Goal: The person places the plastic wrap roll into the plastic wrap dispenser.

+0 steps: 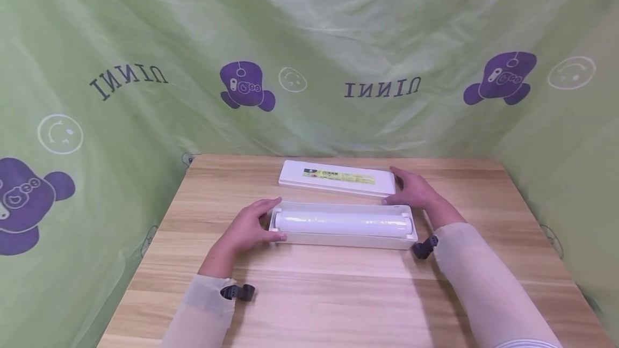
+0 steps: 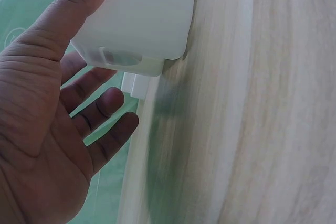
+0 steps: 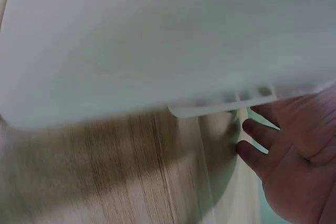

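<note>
Box (image 1: 343,241): long, white and uncovered, set crosswise on the middle of the desk (image 1: 314,305), nearer the person than the lid.
Roll (image 1: 343,223): glossy and whitish, lying lengthwise inside the box, between its two ends.
Left hand (image 1: 249,225): has hold of the box's left end — thumb against the near wall, forefinger round at the far side, the other fingers parted and slightly bent.
Lid (image 1: 290,173): long, flat and white, just behind the box, slightly slanted to it, printed sticker (image 1: 338,176) facing up.
Right hand (image 1: 415,189): spread about the lid's right end, thumb by the near corner and forefinger by the far one — whether it grips the lid I cannot tell, as the box hides part of the hand in the right wrist view.
Sleeves (image 1: 488,283): pale, on both arms, a small black camera (image 1: 246,292) at each wrist.
Cloth (image 1: 319,133): green, hanging behind the desk and at both sides, printed with purple figures, smiling faces and mirrored lettering.
</note>
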A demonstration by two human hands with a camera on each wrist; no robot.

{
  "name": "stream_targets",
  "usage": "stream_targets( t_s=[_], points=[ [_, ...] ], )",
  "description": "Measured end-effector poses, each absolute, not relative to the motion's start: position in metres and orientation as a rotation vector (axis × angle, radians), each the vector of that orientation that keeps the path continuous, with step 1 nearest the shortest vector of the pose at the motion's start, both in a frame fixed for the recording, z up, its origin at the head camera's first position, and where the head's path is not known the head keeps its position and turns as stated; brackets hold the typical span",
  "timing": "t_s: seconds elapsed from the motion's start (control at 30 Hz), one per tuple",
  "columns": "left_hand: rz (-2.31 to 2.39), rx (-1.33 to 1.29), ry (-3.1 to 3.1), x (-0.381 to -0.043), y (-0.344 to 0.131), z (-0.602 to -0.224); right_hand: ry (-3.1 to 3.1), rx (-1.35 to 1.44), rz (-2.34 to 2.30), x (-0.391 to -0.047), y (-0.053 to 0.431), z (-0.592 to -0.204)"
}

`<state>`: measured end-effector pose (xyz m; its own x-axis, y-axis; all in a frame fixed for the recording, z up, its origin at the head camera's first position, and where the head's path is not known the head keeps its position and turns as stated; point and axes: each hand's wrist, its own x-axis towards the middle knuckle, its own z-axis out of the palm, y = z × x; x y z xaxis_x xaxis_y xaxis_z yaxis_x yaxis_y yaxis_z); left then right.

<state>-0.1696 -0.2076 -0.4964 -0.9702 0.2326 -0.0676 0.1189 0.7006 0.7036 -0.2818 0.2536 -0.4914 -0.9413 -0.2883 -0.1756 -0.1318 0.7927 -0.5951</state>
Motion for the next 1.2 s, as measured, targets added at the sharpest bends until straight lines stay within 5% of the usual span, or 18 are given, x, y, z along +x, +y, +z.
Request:
stream_targets(
  t_s=[1.2],
  points=[
    [1.135, 0.301, 2.765, -0.170, -0.209, -0.499, 2.761, -0.397, -0.814, -0.288, 0.252, -0.500]
  ],
)
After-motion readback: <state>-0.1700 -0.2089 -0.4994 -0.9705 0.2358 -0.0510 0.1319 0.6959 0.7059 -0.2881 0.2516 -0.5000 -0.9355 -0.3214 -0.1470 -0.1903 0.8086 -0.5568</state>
